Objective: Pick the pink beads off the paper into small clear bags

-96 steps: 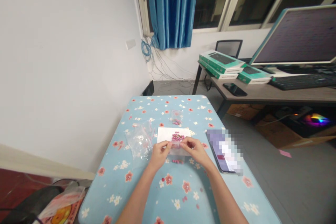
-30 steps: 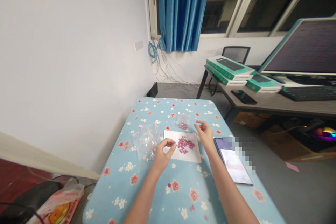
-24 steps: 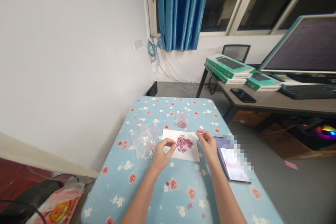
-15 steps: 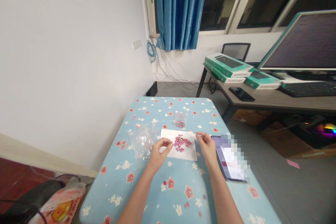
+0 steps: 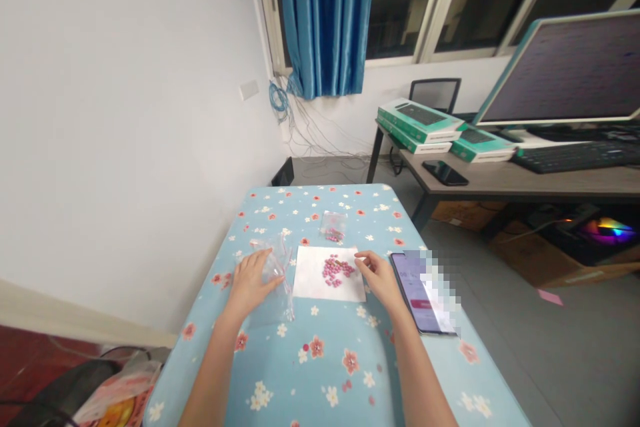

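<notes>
My left hand (image 5: 253, 283) lies over a crumpled clear plastic bag (image 5: 280, 307), with its thumb and fingers spread. To its right, a white sheet of paper (image 5: 307, 277) carries a loose cluster of small pink beads (image 5: 335, 270), with a brownish piece among them. At the sheet's right edge is my right hand (image 5: 377, 277), fingers bent and nothing visible in them; its thumb and forefinger point toward the beads. Behind the paper sits a small clear bag (image 5: 333, 223) holding more pink pieces.
A phone (image 5: 425, 293) with a lit screen lies right of my right hand on the flowered tablecloth (image 5: 280, 360). On the desk to the right are green keyboard boxes (image 5: 420, 123), a black phone (image 5: 445, 172), a keyboard (image 5: 575, 157) and a monitor (image 5: 565, 70). A wall (image 5: 150, 113) borders the left.
My left hand has moved left, from the paper's edge onto the clear bag, and its fingers have spread. My right hand stays at the paper's right side, slightly nearer the beads. The view has shifted slightly.
</notes>
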A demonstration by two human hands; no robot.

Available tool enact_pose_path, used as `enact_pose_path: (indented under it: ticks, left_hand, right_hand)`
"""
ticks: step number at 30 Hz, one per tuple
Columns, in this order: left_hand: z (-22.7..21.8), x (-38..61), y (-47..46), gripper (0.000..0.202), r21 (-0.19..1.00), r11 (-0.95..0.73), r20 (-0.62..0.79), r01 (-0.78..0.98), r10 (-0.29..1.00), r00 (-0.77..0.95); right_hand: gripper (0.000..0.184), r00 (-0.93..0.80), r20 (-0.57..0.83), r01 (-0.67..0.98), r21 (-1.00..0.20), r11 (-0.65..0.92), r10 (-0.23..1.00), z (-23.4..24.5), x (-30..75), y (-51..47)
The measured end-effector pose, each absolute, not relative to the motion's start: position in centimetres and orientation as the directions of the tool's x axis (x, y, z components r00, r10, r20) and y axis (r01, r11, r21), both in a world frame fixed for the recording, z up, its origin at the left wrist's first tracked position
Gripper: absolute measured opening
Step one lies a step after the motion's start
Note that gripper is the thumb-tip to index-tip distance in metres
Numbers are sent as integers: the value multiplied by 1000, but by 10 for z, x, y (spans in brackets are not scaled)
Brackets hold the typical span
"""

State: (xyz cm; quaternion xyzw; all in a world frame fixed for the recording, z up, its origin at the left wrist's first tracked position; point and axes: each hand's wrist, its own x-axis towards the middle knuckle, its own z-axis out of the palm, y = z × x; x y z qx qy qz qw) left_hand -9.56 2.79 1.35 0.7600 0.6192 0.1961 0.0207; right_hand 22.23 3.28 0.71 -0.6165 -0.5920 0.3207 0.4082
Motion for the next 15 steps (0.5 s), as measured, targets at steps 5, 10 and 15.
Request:
enact_pose_path:
  ticks: [5, 10, 15]
  left_hand:
    - [16, -92, 27, 58, 245, -247, 283, 938, 943, 174]
    - [21, -92, 29, 59, 192, -268, 314, 944, 928, 200]
    - [26, -92, 30, 61, 166, -318, 292, 934, 920, 261]
  right_hand:
    - [34, 83, 85, 502, -864, 32, 993, 5, 227, 34]
    - [32, 62, 65, 632, -775, 11, 996, 2, 234, 33]
    - [27, -3, 22, 743, -669, 17, 1000, 7, 235, 29]
